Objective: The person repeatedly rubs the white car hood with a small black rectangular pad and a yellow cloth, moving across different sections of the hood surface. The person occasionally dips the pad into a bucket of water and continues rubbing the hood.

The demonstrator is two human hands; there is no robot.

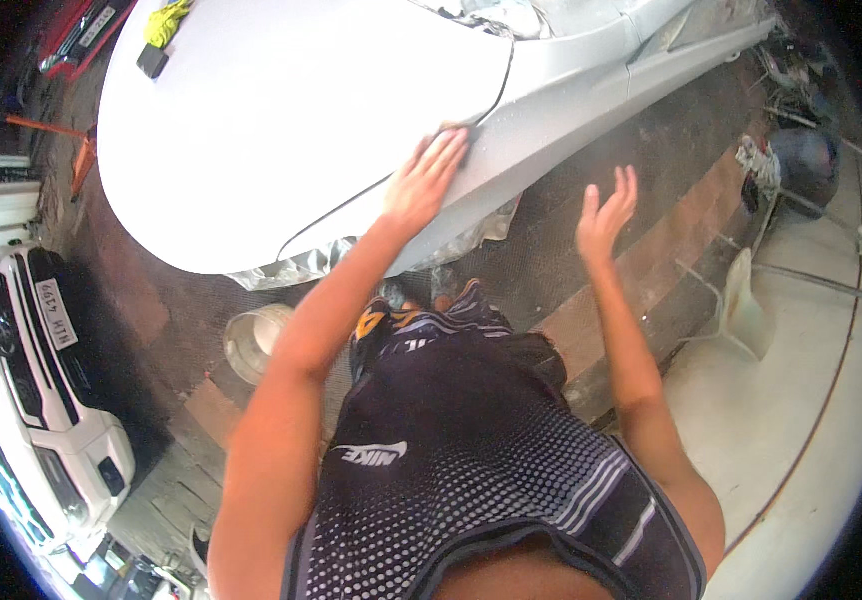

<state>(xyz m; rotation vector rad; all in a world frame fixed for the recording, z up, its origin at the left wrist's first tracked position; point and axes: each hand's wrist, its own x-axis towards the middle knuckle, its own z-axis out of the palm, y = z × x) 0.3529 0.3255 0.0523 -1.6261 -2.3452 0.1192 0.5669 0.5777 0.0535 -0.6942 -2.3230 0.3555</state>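
A pale grey-white car body (281,130) fills the upper left, with its hood and fender split by a dark curved gap. My left hand (429,180) presses down over this gap, its fingers long and close together. Something dark shows at the fingertips and along their edge; what it is stays mostly hidden under the hand. Off to the right, my right hand (606,215) hangs in the air beside the fender, fingers apart and nothing in them. A small black block (152,63) and a bright yellow-green cloth (165,22) rest on the far left of the hood.
A pale round bucket (251,345) stands on the floor by my left arm. Crumpled silvery sheeting (291,268) hangs below the car's edge. A white vehicle (46,370) is parked at left. A white panel on a stand (741,305) and a dark drum (806,170) are at right.
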